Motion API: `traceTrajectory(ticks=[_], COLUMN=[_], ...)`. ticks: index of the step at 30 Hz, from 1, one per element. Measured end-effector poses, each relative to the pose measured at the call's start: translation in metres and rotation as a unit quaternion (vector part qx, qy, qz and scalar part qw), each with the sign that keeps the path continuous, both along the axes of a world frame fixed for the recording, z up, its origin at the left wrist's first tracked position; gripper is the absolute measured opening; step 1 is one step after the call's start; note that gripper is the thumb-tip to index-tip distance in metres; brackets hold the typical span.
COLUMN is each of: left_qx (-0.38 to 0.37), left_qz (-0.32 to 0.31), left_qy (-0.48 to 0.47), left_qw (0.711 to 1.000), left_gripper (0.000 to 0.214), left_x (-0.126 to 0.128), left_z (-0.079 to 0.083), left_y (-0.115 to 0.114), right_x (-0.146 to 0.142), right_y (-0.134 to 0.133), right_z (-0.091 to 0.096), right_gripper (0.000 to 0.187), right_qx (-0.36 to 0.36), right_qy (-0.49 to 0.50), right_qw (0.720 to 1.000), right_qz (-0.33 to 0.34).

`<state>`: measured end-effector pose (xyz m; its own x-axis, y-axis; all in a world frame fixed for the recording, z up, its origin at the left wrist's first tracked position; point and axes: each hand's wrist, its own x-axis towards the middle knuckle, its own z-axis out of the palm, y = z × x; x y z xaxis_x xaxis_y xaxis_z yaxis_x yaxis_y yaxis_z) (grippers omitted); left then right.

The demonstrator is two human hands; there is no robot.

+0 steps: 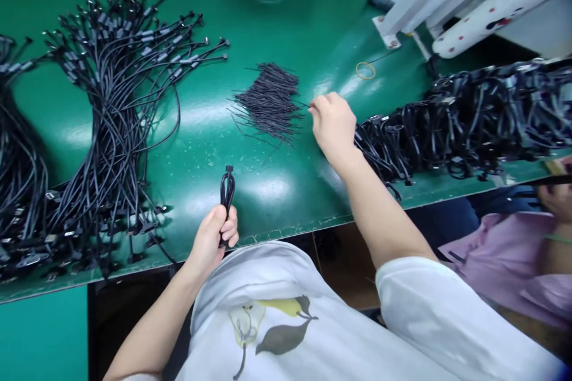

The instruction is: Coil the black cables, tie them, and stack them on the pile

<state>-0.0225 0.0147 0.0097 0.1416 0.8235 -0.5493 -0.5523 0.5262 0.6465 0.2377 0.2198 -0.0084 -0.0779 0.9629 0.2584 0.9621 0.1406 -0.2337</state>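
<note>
The lower end of a folded black cable is hidden in the closed left hand, held over the bench edge; its loops stand upright. One thin tie is pinched by the right hand at the tie pile; its fingertips are hard to make out.
</note>
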Motion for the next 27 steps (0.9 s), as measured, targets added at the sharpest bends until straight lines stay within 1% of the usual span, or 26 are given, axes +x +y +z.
traceTrajectory(ticks=[1,2,3,4,5,6,7,8,9,10,12,13,14,15,16,17,18,19,20,21,23,25,27], left_qx=[0.009,0.019,0.029,0.037,0.044,0.047,0.047,0.047,0.049,0.054,0.071,0.080,0.084,0.085,0.084,0.080,0.075,0.070,0.064,0.055,0.024,-0.017,-0.054], left_qz=[-0.006,-0.014,-0.023,-0.033,-0.042,-0.047,-0.047,-0.043,-0.038,-0.033,-0.032,-0.037,-0.047,-0.061,-0.081,-0.107,-0.138,-0.170,-0.197,-0.217,-0.234,-0.236,-0.240], left_qy=[-0.001,-0.002,-0.004,-0.007,-0.010,-0.010,-0.005,0.006,0.025,0.051,0.110,0.136,0.156,0.170,0.179,0.186,0.192,0.192,0.185,0.168,0.113,0.058,0.028], left_qw=[1.000,1.000,0.999,0.999,0.998,0.998,0.998,0.998,0.998,0.997,0.991,0.987,0.983,0.980,0.977,0.973,0.969,0.964,0.961,0.960,0.965,0.970,0.969], left_gripper=[0.039,0.039,0.039,0.040,0.041,0.042,0.043,0.044,0.045,0.046,0.045,0.045,0.044,0.044,0.043,0.043,0.041,0.038,0.036,0.035,0.033,0.030,0.029], left_x=[0.001,0.003,0.005,0.008,0.010,0.012,0.014,0.015,0.015,0.015,0.013,0.011,0.009,0.007,0.004,0.001,-0.002,-0.005,-0.008,-0.011,-0.015,-0.019,-0.020], left_z=[0.001,0.002,0.003,0.003,0.003,0.002,0.001,-0.001,-0.003,-0.006,-0.012,-0.015,-0.018,-0.021,-0.022,-0.023,-0.024,-0.023,-0.021,-0.019,-0.014,-0.011,-0.010], left_y=[-0.001,-0.001,-0.001,-0.001,-0.002,-0.002,-0.002,-0.003,-0.004,-0.006,-0.008,-0.009,-0.009,-0.009,-0.008,-0.008,-0.007,-0.007,-0.006,-0.007,-0.008,-0.010,-0.011], right_x=[-0.005,-0.013,-0.023,-0.035,-0.048,-0.061,-0.073,-0.082,-0.090,-0.094,-0.096,-0.095,-0.093,-0.092,-0.090,-0.090,-0.090,-0.090,-0.091,-0.091,-0.093,-0.094,-0.096], right_y=[-0.016,-0.035,-0.054,-0.075,-0.095,-0.114,-0.131,-0.146,-0.157,-0.165,-0.173,-0.173,-0.171,-0.167,-0.163,-0.158,-0.154,-0.150,-0.146,-0.144,-0.142,-0.141,-0.142], right_z=[0.004,0.008,0.009,0.010,0.009,0.007,0.005,0.004,0.002,0.001,0.002,0.003,0.005,0.007,0.010,0.013,0.016,0.020,0.023,0.025,0.030,0.034,0.038], right_gripper=[0.025,0.024,0.023,0.021,0.019,0.018,0.017,0.016,0.016,0.016,0.020,0.022,0.024,0.025,0.024,0.024,0.025,0.027,0.027,0.026,0.027,0.029,0.030], right_qx=[0.011,0.015,0.009,-0.010,-0.042,-0.084,-0.120,-0.144,-0.148,-0.131,-0.044,0.014,0.075,0.132,0.179,0.209,0.223,0.221,0.210,0.196,0.182,0.192,0.208], right_qy=[0.019,0.048,0.087,0.137,0.191,0.239,0.274,0.292,0.289,0.264,0.161,0.101,0.047,0.003,-0.029,-0.051,-0.070,-0.089,-0.107,-0.121,-0.134,-0.131,-0.132], right_qw=[1.000,0.998,0.993,0.982,0.962,0.935,0.910,0.892,0.887,0.894,0.920,0.923,0.916,0.896,0.869,0.838,0.809,0.786,0.770,0.758,0.741,0.722,0.697], right_qz=[0.010,0.035,0.077,0.131,0.193,0.248,0.288,0.314,0.328,0.337,0.356,0.371,0.392,0.423,0.461,0.501,0.539,0.570,0.594,0.610,0.633,0.652,0.673])
